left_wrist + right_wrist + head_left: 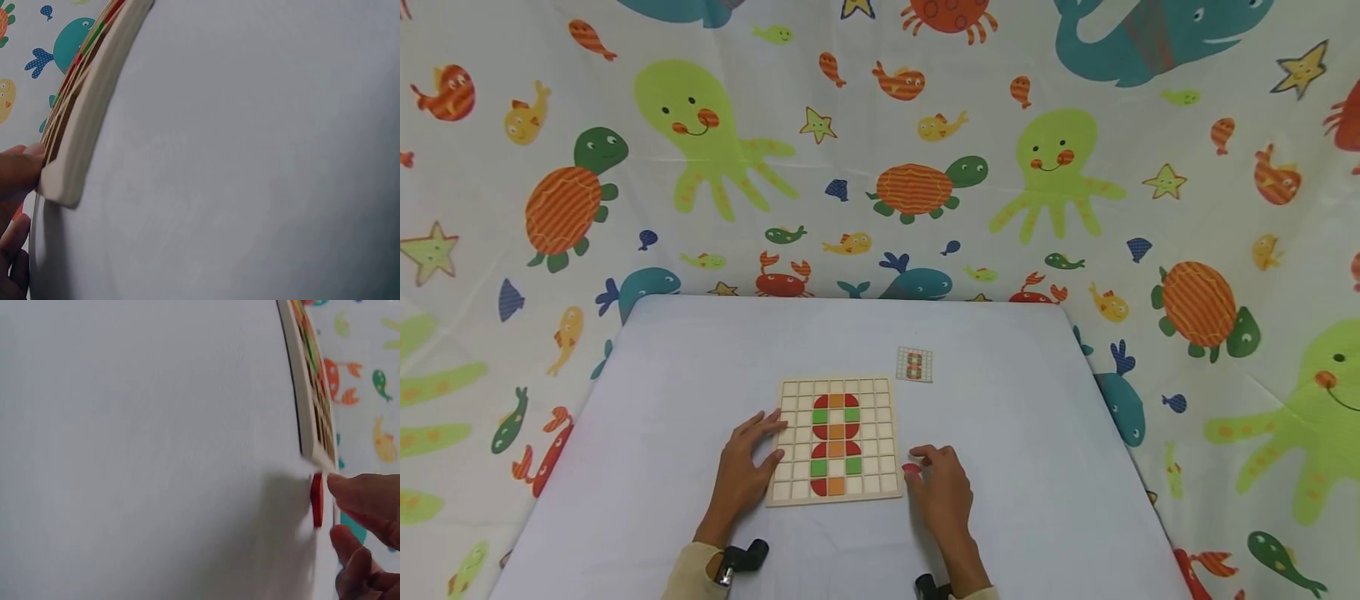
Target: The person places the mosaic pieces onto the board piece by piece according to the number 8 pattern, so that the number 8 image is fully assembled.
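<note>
A square wooden grid board (pixel 876 433) lies on the white table. Down its middle columns run orange and green squares and red round-cornered tiles; in the lowest coloured row, a red tile and an orange square (pixel 837 487) sit side by side. My left hand (pixel 745 471) rests at the board's left edge, fingers spread, with the thumb (pixel 22 172) at a corner. Beside the right edge is a small red tile (pixel 317 500), just outside the board. My right hand (pixel 943 492) is over this tile, thumb and index finger apart, fingertips right at it.
A small pattern card (pixel 914 365) with a similar coloured design lies behind the board's right corner. The white table (pixel 1037 400) extends on both sides. A cloth printed with sea animals (pixel 850 225) hangs behind and around it.
</note>
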The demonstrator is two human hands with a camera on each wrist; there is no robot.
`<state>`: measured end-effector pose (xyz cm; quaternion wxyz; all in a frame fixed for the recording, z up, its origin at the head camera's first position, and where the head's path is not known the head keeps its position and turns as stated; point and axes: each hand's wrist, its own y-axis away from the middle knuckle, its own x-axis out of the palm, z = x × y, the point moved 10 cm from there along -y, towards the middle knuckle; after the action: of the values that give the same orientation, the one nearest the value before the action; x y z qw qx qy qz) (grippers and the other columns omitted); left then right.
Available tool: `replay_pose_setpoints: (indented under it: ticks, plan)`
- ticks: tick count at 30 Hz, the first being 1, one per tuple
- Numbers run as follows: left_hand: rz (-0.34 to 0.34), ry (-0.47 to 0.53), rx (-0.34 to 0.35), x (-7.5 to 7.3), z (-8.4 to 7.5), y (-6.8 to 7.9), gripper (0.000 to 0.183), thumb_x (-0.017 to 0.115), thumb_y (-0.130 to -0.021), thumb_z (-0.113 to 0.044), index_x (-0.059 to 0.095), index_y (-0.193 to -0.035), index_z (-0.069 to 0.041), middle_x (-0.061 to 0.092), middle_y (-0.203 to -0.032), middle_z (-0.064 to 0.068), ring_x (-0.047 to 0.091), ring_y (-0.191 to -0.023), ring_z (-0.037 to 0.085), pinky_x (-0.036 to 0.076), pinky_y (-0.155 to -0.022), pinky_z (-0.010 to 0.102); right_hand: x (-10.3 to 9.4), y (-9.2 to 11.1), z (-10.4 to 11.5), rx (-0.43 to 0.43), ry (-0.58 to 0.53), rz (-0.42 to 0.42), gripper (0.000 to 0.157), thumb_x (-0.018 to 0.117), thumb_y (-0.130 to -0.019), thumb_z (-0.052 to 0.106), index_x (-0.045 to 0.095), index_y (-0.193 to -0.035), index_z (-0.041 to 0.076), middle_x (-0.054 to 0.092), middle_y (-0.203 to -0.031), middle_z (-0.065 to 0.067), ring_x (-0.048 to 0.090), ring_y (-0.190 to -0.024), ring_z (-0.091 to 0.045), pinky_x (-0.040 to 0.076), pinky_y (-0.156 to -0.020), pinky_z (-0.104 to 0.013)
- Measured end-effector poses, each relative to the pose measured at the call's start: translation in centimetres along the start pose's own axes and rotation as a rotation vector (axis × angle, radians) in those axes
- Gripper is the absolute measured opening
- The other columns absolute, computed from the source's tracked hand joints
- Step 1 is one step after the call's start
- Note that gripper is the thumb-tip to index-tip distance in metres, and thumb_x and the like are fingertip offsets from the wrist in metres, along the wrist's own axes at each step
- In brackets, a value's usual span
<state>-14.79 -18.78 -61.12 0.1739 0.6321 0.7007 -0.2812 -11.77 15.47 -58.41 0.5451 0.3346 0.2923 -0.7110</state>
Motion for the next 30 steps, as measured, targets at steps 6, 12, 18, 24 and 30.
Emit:
replay_pose_setpoints:
  ticks: [6, 12, 18, 24, 30]
  plan:
    - [0.009, 0.005, -0.003, 0.1, 0.1, 0.0, 0.047, 0.079, -0.091, 0.001, 0.071, -0.135, -0.014, 0.059, -0.157, 0.010, 0.041, -0.154, 0.042, 0.031, -0.121, 0.073, 0.0, -0.4, -1.2, 0.025, 0.012, 0.053, 0.021, 0.091, -0.082, 0.016, 0.076, -0.096, 0.020, 0.063, -0.088, 0.001, 0.055, -0.072, -0.012, 0.041, -0.054, -0.027]
    - [0.004, 0.005, -0.011, 0.1, 0.1, 0.1, 0.047, 0.079, -0.091, 0.000, 0.071, -0.135, -0.014, 0.060, -0.157, 0.010, 0.042, -0.153, 0.041, 0.031, -0.122, 0.073, 0.3, -0.2, -1.1, 0.031, -0.054, 0.090, 0.025, 0.089, -0.084, 0.012, 0.070, -0.096, 0.022, 0.066, -0.081, 0.007, 0.052, -0.069, -0.009, 0.039, -0.054, -0.026]
    - [0.002, 0.005, -0.008, 0.2, -0.1, 0.3, 0.048, 0.078, -0.090, 0.001, 0.071, -0.135, -0.013, 0.060, -0.157, 0.010, 0.042, -0.153, 0.042, 0.031, -0.122, 0.073, 1.0, 0.6, -0.3, 0.021, -0.177, 0.162, 0.024, 0.083, -0.089, 0.010, 0.080, -0.107, 0.026, 0.069, -0.085, 0.006, 0.051, -0.067, -0.008, 0.039, -0.053, -0.024]
    - [0.001, -0.002, 0.000, 0.0, -0.2, 0.3, 0.048, 0.079, -0.090, 0.002, 0.071, -0.135, -0.013, 0.060, -0.156, 0.011, 0.042, -0.153, 0.042, 0.031, -0.121, 0.073, 2.6, 1.5, 1.6, -0.002, -0.235, 0.222, 0.020, 0.086, -0.087, 0.015, 0.074, -0.098, 0.026, 0.073, -0.079, 0.011, 0.048, -0.059, -0.005, 0.035, -0.051, -0.022]
    - [0.002, -0.004, -0.001, 0.0, -0.2, 0.2, 0.047, 0.078, -0.091, 0.000, 0.070, -0.135, -0.013, 0.060, -0.157, 0.011, 0.042, -0.153, 0.041, 0.031, -0.121, 0.073, 4.0, 2.1, 3.6, -0.021, -0.281, 0.254, 0.018, 0.088, -0.087, 0.022, 0.071, -0.089, 0.025, 0.076, -0.074, 0.013, 0.052, -0.056, -0.002, 0.035, -0.051, -0.022]
